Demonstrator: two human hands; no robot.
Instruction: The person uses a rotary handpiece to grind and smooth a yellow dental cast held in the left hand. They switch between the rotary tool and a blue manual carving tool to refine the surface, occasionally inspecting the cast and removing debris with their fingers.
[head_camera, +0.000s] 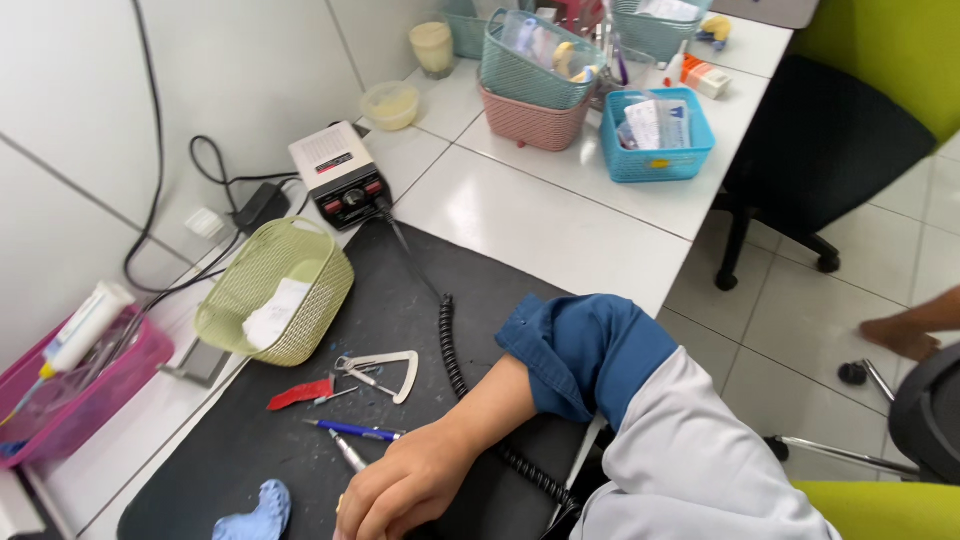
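Observation:
My right hand rests on a black work mat at the bottom centre, fingers curled shut around a slim silver handpiece whose tip sticks out to the upper left. My forearm, with a rolled blue cuff under a white coat sleeve, lies across a black coiled cord that runs up to a white and black control box. Just left of the hand lie a blue pen, a red-handled tool, a white caliper and a pale blue dental cast. My left hand is out of view.
A green basket holding white paper sits at the mat's left edge, with a pink basket beyond it. Teal, pink and blue baskets crowd the far counter. A black chair and another person's foot are on the floor to the right.

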